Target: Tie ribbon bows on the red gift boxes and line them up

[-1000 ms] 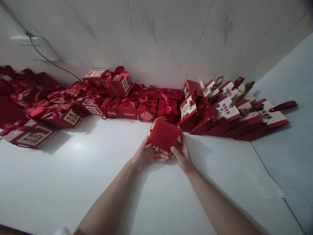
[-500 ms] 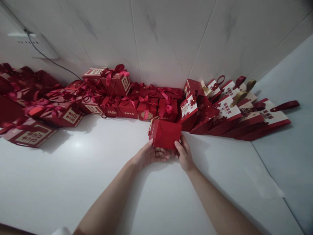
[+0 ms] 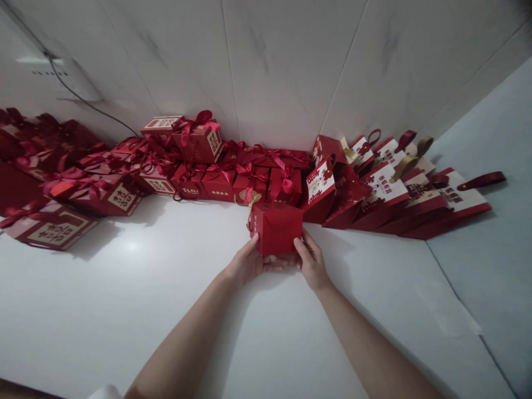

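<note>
Between both hands is a small red gift box (image 3: 281, 228), one plain face turned up toward me. A twisted gold cord (image 3: 251, 209) hangs at its left end. My left hand (image 3: 246, 261) grips the left lower corner, thumb on the side and fingers reaching underneath. On the right edge, my right hand (image 3: 311, 260) presses its thumb to the face while its fingers go behind. The box is just in front of a row of red ribboned boxes (image 3: 218, 182); whether it touches the table cannot be seen.
Stacked ribboned boxes (image 3: 196, 139) and a larger box (image 3: 56, 226) lie to the left. Several red and white bags with strap handles (image 3: 384, 191) lean at the right. Behind is a tiled wall (image 3: 282, 66) with a power strip (image 3: 68, 77) and cable. The table (image 3: 166, 288) is white.
Both hands have turned the gift box slightly and shifted it a little left. Its gold cord now hangs farther to the left. The other boxes stay as they were.
</note>
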Demonstrator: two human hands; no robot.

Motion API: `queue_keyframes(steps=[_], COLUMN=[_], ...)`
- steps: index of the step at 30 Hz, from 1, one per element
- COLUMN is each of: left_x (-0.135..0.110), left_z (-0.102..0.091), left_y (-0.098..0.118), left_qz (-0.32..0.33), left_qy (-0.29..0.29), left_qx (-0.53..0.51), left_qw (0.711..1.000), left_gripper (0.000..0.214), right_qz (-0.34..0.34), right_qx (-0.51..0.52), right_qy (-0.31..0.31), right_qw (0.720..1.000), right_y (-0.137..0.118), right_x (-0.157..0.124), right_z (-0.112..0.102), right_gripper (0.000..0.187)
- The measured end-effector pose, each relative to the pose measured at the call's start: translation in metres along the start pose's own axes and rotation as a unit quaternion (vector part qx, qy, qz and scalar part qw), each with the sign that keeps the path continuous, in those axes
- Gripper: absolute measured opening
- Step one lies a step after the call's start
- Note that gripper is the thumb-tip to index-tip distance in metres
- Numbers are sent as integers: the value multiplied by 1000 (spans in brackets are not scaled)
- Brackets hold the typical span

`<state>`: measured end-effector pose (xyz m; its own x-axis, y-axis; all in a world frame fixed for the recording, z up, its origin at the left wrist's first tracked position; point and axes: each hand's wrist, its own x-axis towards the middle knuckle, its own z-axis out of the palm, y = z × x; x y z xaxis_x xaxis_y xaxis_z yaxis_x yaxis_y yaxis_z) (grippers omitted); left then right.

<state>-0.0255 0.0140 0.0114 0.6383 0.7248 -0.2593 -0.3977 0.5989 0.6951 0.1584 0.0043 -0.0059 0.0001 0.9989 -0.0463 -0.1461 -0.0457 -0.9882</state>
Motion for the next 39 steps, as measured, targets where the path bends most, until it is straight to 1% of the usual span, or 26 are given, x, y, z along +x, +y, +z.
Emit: queue_keyframes(steps=[4, 9, 12, 15, 18, 20, 22, 24, 26, 28, 30, 31, 32, 34, 35, 37, 39], left_x=[0, -1, -1, -1, -1, -1, 1, 3, 6, 7, 6, 5, 4, 1, 0, 0, 2], left_z=[1, 2, 2, 2, 2, 2, 0, -3, -4, -4, -2, 0, 1, 1, 1, -1, -3], left_y=[1, 2, 2, 2, 2, 2, 4, 7, 11, 14, 15, 14, 13, 9, 6, 2, 0], left_qz=[0, 16, 28, 35, 48, 68, 111, 163, 203, 219, 229, 228, 226, 230, 238, 258, 255], left_qy=[3, 12, 10, -3, 0, 28, 77, 133, 186, 226, 245, 239, 224, 181, 161, 140, 137], left_qx=[2, -3, 2, 5, -27, -63, -94, -119, -139, -151, -152, -148, -140, -108, -84, -36, -4], left_qw=[1000, 1000, 1000, 999, 998, 995, 986, 970, 951, 937, 930, 932, 938, 950, 954, 955, 957], left_gripper=[66, 56, 54, 54, 51, 46, 44, 46, 46, 42, 34, 33, 36, 47, 48, 45, 43], right_qz=[-4, 1, 4, 5, 3, -7, -17, -14, 0, 12, 4, -5, -18, -42, -53, -77, -103], right_qx=[5, 28, 27, 25, 5, -21, -45, -62, -65, -51, -34, -29, -27, -31, -35, -52, -82], right_qy=[-10, -21, -17, -9, -3, -4, -10, -16, -24, -41, -60, -67, -73, -80, -81, -74, -50], right_qw=[1000, 999, 999, 1000, 1000, 1000, 999, 998, 998, 998, 998, 997, 997, 995, 995, 993, 990], right_y=[0, 3, 5, 4, 4, 5, 9, 13, 15, 15, 13, 12, 12, 11, 11, 10, 9], right_x=[0, 1, 2, 3, 4, 4, 5, 6, 5, 4, 2, 1, 0, -1, -1, -1, 0], right_z=[0, 1, 1, 2, 2, 1, 0, -1, -2, -3, -3, -3, -3, -3, -3, -4, -5], right_gripper=[56, 58, 55, 54, 53, 50, 46, 44, 47, 49, 49, 48, 49, 50, 51, 52, 49])
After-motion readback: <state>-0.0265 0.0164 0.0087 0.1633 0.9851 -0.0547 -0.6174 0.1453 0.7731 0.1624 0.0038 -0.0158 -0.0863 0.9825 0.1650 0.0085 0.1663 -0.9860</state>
